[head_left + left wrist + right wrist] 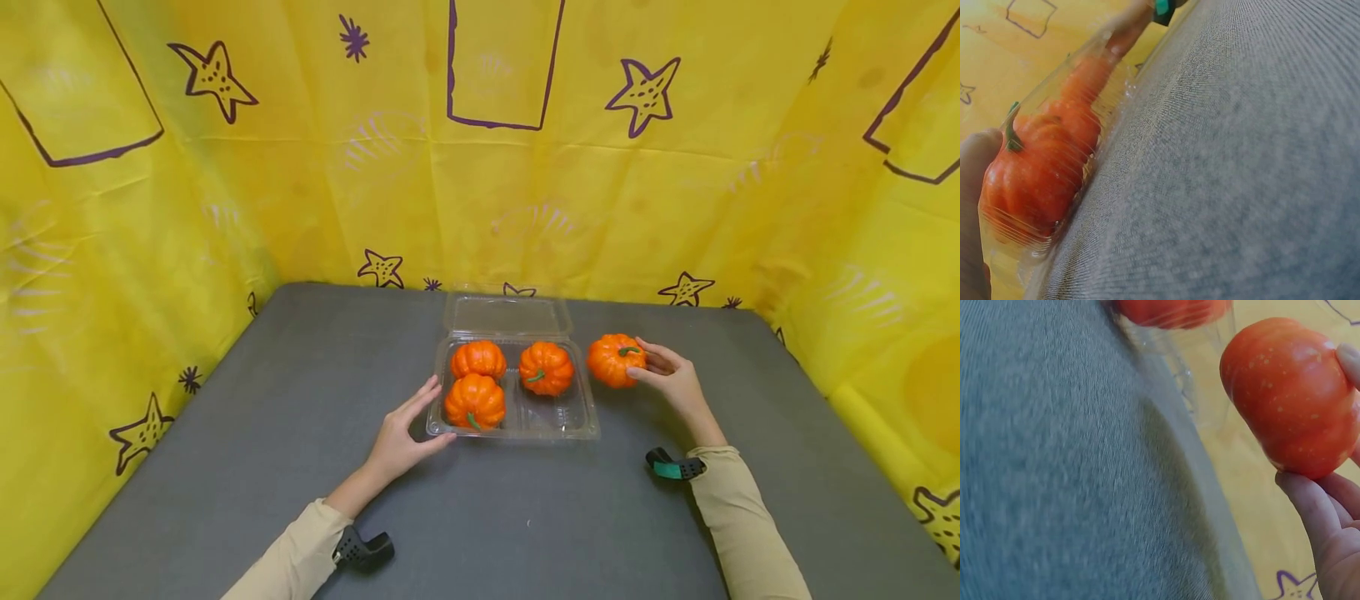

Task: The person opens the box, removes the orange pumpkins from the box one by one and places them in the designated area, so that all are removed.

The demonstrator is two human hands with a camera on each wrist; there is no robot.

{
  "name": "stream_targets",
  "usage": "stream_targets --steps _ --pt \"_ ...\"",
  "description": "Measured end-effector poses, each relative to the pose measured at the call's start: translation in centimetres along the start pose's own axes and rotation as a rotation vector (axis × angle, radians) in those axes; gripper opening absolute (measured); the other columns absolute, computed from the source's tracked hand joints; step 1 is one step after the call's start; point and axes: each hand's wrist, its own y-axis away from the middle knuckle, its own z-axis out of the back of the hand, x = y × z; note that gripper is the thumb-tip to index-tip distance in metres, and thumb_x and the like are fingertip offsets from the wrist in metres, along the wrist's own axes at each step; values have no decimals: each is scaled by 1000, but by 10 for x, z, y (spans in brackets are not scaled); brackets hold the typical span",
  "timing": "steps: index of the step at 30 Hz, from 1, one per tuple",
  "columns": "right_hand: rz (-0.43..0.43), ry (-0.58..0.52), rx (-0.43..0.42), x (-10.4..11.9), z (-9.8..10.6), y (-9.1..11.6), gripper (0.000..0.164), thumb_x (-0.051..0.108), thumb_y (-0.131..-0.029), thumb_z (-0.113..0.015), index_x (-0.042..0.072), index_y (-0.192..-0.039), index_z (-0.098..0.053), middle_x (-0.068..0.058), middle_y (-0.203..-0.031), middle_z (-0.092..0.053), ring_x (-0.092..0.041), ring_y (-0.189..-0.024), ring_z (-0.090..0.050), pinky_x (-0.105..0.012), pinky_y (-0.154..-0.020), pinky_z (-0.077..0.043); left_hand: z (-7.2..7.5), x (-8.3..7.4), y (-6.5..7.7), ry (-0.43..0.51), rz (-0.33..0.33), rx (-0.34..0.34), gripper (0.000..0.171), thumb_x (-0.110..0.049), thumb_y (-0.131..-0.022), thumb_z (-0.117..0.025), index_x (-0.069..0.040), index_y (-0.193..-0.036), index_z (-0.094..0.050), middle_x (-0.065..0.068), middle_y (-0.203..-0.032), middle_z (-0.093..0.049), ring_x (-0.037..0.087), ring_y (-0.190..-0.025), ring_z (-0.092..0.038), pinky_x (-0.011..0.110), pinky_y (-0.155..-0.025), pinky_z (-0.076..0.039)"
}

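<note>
My right hand [672, 379] pinches a small orange toy pumpkin [609, 360] between thumb and fingers, just right of a clear plastic clamshell box [543, 423]. The right wrist view shows this pumpkin [1288, 400] raised above the table. At the box's front left corner, my left hand [397, 437] has its thumb along the front edge and its fairly straight fingers by the left side. Inside, two pumpkins sit in the left half, a rear one [477, 358] and a front one [475, 400]. A third pumpkin [546, 368] occupies the rear of the right half.
The box's clear lid [508, 315] is folded back toward the yellow curtain [480, 183] behind the table. Dark grey cloth covers the table [510, 525]. Yellow cloth also hangs at both sides. Each wrist wears a black strap, the right strap [675, 468] with a green patch.
</note>
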Motion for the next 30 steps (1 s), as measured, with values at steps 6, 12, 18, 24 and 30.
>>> stream_targets --steps 6,12,18,24,30 --pt "-37 1 7 -7 7 2 40 6 -77 -70 6 -116 -61 14 -107 -61 -1 -90 -58 -16 -73 -46 5 -22 -9 11 -60 6 65 8 -56 -76 19 -114 -49 36 -121 -42 49 -106 -44 32 -96 -30" --pt "-57 -22 13 -15 12 4 40 3 -77 -69 8 -115 -62 16 -105 -60 -1 -91 -58 -16 -71 -47 6 -23 -9 10 -62 23 61 10 -59 -74 21 -113 -47 38 -121 -40 50 -108 -41 33 -97 -30" --pt "-62 -47 15 -18 14 3 40 2 -76 -70 5 -115 -61 15 -103 -61 -1 -91 -58 -17 -68 -48 5 -20 -10 8 -65 15 61 10 -58 -75 21 -112 -48 38 -120 -41 50 -107 -42 41 -94 -33" --pt "-97 0 21 -19 14 4 36 5 -78 -69 6 -113 -62 16 -99 -62 -1 -85 -59 -18 -63 -49 -1 4 -2 -16 -78 4 64 4 -57 -78 17 -114 -50 31 -123 -43 45 -110 -43 37 -95 -32" --pt "-128 52 32 -21 15 4 46 10 -79 -69 -4 -120 -54 17 -98 -62 -1 -88 -57 -19 -66 -49 -3 15 5 3 -31 19 64 -6 -64 -78 9 -120 -51 22 -129 -43 34 -117 -42 27 -98 -30"
